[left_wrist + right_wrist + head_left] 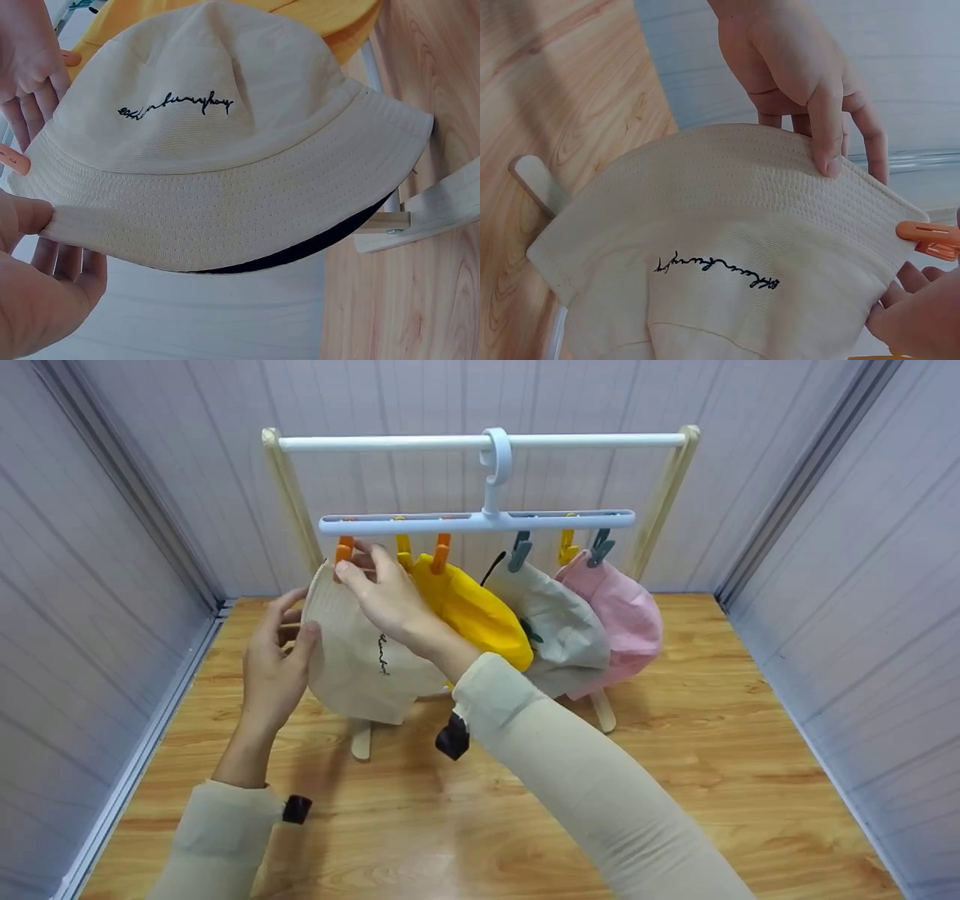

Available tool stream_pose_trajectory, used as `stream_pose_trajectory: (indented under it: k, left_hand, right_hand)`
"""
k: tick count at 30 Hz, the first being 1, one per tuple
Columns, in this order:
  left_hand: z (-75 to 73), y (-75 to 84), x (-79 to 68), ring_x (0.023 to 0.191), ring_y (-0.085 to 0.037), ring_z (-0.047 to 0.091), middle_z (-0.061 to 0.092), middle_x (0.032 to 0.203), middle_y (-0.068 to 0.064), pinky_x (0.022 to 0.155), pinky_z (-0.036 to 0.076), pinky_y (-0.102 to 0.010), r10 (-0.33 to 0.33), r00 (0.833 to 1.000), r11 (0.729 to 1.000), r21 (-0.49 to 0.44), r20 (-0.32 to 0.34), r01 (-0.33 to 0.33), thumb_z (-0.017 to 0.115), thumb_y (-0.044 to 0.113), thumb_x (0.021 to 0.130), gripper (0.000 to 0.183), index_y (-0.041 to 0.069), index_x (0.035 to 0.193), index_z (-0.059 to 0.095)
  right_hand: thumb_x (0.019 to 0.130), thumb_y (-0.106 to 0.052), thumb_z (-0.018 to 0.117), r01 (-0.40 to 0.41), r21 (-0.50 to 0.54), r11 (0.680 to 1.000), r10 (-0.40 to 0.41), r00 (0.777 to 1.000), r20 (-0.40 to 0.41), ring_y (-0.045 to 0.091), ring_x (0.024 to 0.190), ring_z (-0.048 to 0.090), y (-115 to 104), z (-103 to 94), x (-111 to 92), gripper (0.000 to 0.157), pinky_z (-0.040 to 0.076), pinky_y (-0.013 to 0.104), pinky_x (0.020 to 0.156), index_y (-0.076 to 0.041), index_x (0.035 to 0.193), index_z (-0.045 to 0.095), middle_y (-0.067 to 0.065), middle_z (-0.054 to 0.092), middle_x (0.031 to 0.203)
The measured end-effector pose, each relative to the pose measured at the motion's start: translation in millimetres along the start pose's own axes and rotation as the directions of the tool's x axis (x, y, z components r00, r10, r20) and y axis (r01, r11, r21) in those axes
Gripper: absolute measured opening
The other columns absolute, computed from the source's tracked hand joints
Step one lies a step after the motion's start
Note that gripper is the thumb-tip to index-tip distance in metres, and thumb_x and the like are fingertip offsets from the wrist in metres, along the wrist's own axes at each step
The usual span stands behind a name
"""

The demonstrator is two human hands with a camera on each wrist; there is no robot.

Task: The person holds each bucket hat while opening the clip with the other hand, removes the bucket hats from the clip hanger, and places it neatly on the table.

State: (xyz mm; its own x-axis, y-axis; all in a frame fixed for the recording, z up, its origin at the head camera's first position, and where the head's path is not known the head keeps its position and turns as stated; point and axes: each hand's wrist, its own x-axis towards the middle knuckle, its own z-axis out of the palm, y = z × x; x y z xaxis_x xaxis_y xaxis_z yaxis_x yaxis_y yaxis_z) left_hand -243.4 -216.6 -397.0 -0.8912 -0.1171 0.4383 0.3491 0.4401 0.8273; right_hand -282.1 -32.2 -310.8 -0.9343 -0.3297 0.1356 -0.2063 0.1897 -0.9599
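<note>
A cream bucket hat (pixel 217 142) with dark stitched lettering hangs at the left end of the hanger (pixel 420 522). My left hand (pixel 279 660) pinches its brim, thumb on the outer face and the other fingers behind. An orange clip (pixel 928 234) bites the brim's upper corner. Around that clip my right hand (pixel 386 596) closes, its thumb by the clip's lower end and its fingers on the other side. In the left wrist view, the right hand's fingers (pixel 34 105) show past the hat's edge.
Beside the cream hat hang a yellow hat (pixel 480 615), a grey-beige hat (pixel 562 619) and a pink hat (pixel 626 615), held by orange, yellow and grey clips. The hanger hooks over a rack's white rail (pixel 390 443). The rack stands on a wood-grain surface (pixel 420 825) between pale panel walls.
</note>
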Motion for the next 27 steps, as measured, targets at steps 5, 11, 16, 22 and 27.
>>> stream_pose_trajectory:
  k: [5,11,16,22,27]
  left_hand:
    - [-0.6,1.9,-2.7,0.106,-0.021,0.065,0.068,0.128,-0.013,0.084,0.054,-0.022,-0.008,1.0,1.0,0.007,-0.007,0.008,0.06,0.025,0.11,0.045,0.025,0.154,0.055]
    - [-0.1,7.1,-5.4,0.105,-0.022,0.065,0.068,0.129,-0.013,0.083,0.054,-0.022,-0.025,1.0,1.0,0.007,-0.007,0.025,0.059,0.023,0.11,0.045,0.024,0.155,0.054]
    - [-0.6,7.5,-8.1,0.103,-0.021,0.065,0.068,0.126,-0.012,0.08,0.055,-0.019,-0.021,1.0,1.0,0.001,-0.02,0.021,0.061,0.022,0.11,0.044,0.025,0.153,0.056]
    - [2.3,6.8,-10.0,0.103,-0.02,0.066,0.068,0.124,-0.011,0.079,0.056,-0.019,-0.014,1.0,1.0,-0.026,-0.025,0.013,0.062,0.022,0.109,0.043,0.026,0.152,0.058]
    - [3.3,5.6,-9.5,0.103,-0.02,0.066,0.069,0.126,-0.011,0.078,0.057,-0.019,-0.002,0.999,0.998,-0.057,-0.037,0.0,0.062,0.015,0.109,0.043,0.024,0.151,0.059]
  right_hand:
    - [0.113,-0.034,0.054,-0.018,0.069,0.997,0.019,1.0,-0.021,0.013,0.137,0.056,0.2,1.2,4.2,0.053,0.046,0.027,0.114,-0.017,0.161,0.043,0.002,0.058,0.151]
    - [0.113,-0.029,0.054,0.023,0.139,0.99,-0.017,0.999,-0.039,0.009,0.126,0.061,-0.2,1.8,6.1,0.045,0.046,0.023,0.111,-0.013,0.155,0.05,0.0,0.067,0.138]
    - [0.113,-0.029,0.054,0.041,0.135,0.99,-0.038,0.999,-0.029,0.008,0.122,0.062,-0.3,2.4,5.9,0.043,0.047,0.02,0.109,-0.012,0.153,0.054,-0.001,0.069,0.134]
    - [0.113,-0.031,0.054,0.022,0.121,0.992,-0.017,0.999,-0.038,0.008,0.125,0.062,-2.1,0.8,5.3,0.043,0.046,0.021,0.112,-0.012,0.152,0.057,-0.002,0.068,0.137]
    - [0.112,-0.031,0.056,0.016,0.101,0.995,-0.009,0.998,-0.067,0.006,0.123,0.062,-2.5,1.7,6.1,0.041,0.047,0.021,0.111,-0.015,0.149,0.06,-0.004,0.07,0.134]
